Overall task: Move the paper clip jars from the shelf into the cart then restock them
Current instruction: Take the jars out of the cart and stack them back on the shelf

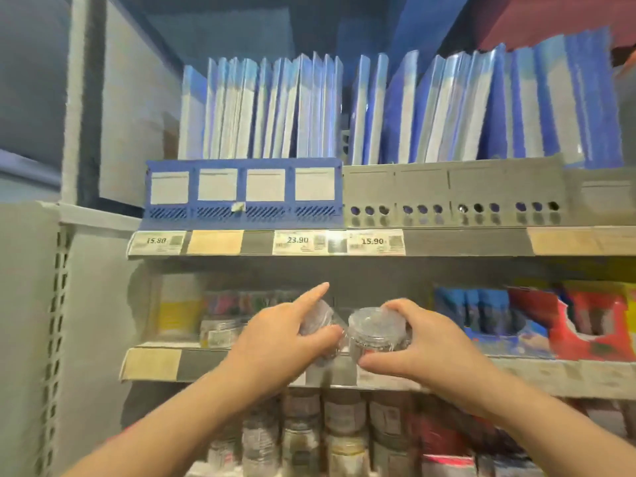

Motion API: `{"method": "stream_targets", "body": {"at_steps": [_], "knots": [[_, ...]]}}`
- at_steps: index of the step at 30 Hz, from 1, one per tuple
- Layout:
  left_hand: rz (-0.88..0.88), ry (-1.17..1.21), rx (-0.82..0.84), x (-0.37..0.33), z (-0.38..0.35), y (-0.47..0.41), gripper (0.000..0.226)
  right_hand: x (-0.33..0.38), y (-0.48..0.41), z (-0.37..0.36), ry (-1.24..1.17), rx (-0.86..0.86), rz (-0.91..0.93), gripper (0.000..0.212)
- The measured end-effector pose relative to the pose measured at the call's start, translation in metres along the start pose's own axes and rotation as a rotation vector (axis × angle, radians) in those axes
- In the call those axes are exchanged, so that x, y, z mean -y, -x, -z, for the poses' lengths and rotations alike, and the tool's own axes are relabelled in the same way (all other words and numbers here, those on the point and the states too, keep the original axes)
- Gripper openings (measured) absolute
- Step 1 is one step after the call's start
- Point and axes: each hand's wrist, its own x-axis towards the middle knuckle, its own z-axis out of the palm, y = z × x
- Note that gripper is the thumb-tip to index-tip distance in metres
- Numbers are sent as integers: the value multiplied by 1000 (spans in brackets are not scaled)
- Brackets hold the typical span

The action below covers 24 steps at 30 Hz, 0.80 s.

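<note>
Both my hands are at the front of the middle shelf [158,364]. My left hand [278,335] grips a clear paper clip jar [318,321], tilted, with the index finger pointing up and away. My right hand [423,346] holds a second clear paper clip jar [375,333] upright, its transparent lid towards me and dark clips inside. The two jars almost touch over the shelf's front edge. More clear jars [218,330] stand at the left of this shelf. No cart is in view.
Blue folders [261,108] stand in blue and grey file holders on the upper shelf, with price tags [299,242] below. Blue and red packs [537,318] fill the right of the middle shelf. Several stacked jars [303,438] sit on the shelf underneath. A perforated grey upright [56,304] is at left.
</note>
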Motion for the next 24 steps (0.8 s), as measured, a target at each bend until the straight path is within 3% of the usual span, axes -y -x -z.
{"method": "stream_targets", "body": {"at_steps": [6, 10, 14, 18, 21, 24], "knots": [[116, -125, -6, 47, -11, -61, 70, -22, -100, -38, 83, 46, -37, 47], [202, -142, -44, 69, -13, -78, 68, -33, -145, -67, -17, 283, -153, 51], [163, -130, -3, 85, -10, -83, 57, -38, -168, -94, 166, 381, -148, 43], [78, -85, -12, 92, -7, -82, 53, -38, -166, -95, 172, 374, -158, 47], [16, -48, -25, 93, -7, -82, 48, -39, -168, -100, 187, 312, -179, 75], [-24, -25, -22, 94, -9, -84, 46, -39, -168, -101, 185, 287, -181, 80]]}}
